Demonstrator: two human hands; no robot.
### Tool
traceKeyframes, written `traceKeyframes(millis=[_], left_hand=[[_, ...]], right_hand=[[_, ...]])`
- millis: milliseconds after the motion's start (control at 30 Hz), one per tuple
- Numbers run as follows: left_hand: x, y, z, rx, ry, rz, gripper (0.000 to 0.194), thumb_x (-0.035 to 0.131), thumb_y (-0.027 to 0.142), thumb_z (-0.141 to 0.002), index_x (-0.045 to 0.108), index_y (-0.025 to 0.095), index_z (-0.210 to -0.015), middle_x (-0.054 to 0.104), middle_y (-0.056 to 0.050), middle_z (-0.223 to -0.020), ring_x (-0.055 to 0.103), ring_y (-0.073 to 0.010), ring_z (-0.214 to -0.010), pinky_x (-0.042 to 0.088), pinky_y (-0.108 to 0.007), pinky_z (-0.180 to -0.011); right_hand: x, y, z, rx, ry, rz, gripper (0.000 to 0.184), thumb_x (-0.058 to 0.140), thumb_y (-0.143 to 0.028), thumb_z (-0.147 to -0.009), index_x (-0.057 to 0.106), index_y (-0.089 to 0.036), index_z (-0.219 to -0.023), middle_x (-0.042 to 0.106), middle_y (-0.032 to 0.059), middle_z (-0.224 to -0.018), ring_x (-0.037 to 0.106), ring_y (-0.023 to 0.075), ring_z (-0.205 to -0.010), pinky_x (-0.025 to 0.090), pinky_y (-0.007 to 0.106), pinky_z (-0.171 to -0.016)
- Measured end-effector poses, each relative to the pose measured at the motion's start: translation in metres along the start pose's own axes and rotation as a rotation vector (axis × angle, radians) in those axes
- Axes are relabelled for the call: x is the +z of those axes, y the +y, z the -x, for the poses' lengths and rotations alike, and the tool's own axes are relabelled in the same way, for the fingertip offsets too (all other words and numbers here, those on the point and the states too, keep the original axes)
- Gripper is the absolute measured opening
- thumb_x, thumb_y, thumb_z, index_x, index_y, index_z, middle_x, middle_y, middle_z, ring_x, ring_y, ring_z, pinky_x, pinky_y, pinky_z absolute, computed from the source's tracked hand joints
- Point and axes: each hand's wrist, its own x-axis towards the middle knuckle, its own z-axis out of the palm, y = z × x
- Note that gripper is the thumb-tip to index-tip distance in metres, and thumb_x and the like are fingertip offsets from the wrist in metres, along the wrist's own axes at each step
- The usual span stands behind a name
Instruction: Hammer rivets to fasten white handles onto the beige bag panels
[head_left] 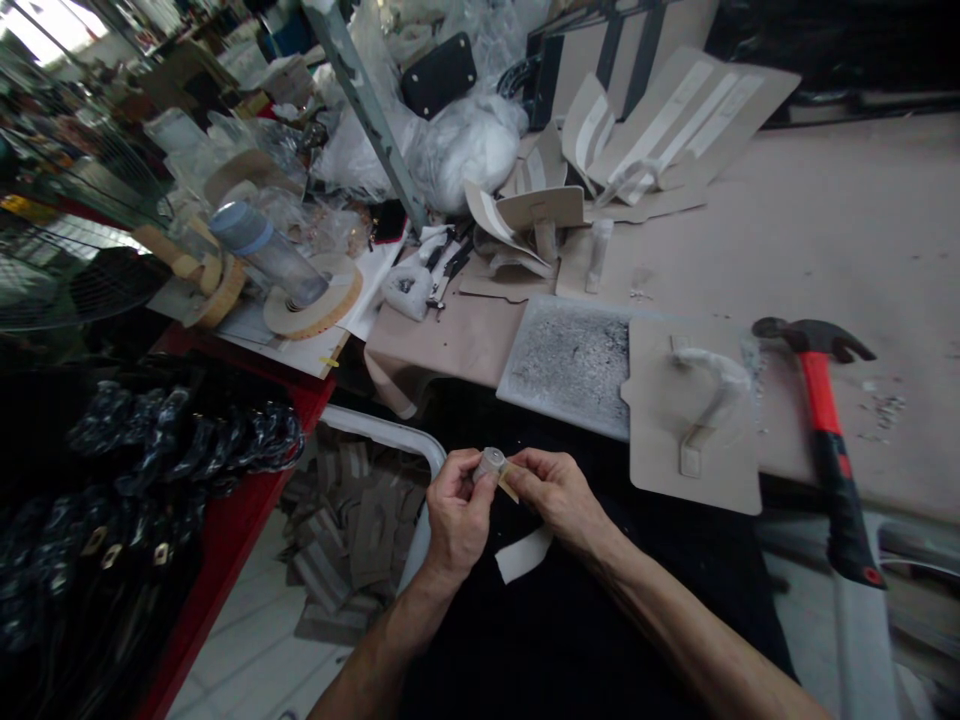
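We see both bare hands together at lower centre, over dark cloth, in front of the table's near edge. Left hand (459,515): thumb and fingers closed round a small translucent cylinder (492,459), its round end facing up. Right hand (561,492): fingertips pinched narrow on a tan strip (510,486) right beside the cylinder — we can't tell whether the strip is stuck to it. A pale strip (523,556) hangs just below the right hand; we can't tell what it's attached to.

On the table (847,250), close past the hands, we have a scuffed grey slab (570,355), and overlapping its right end a flat beige board (652,440) carrying a plastic-wrapped handle (720,395). Right of that lies a claw hammer (819,390), head away from us, red-and-black grip toward us. Farther back we get bent beige panels (675,125) with white strips, near a metal post (375,125) and bundled clear plastic (469,150).

To the left we note a tape roll (315,297) with a clear bottle (274,255) standing at it. Below — beige pieces (352,530) piled in a white-rimmed bin, next to a red-edged rack of dark plastic-wrapped items (135,440).
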Motion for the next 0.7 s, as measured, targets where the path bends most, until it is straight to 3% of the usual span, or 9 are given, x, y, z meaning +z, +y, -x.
traceKeyframes(millis=[333,700], left_hand=[[-0.0075,0.0027,-0.0086,-0.242,-0.168,0.27,0.027,0.075,0.022,-0.077,0.059,0.014,-0.098,0.072,-0.007,-0.092,0.069,-0.0165,-0.085,0.054,-0.027,-0.079],[0.0,0.0076,-0.0045,-0.206,-0.119,0.209,0.025,0.07,0.031,-0.082,0.059,0.014,-0.096,0.071,-0.005,-0.084,0.067,-0.0136,-0.073,0.053,-0.023,-0.067]], right_hand=[[-0.0049,-0.0082,0.0039,-0.006,0.009,0.042,0.034,0.063,-0.047,-0.084,0.069,-0.013,-0.078,0.049,-0.0018,-0.058,0.036,0.0082,-0.052,0.026,0.023,-0.048],[-0.007,-0.0084,0.0004,0.084,0.037,-0.048,0.028,0.066,-0.041,-0.076,0.065,-0.014,-0.068,0.047,-0.0026,-0.051,0.033,0.0073,-0.046,0.022,0.024,-0.045]])
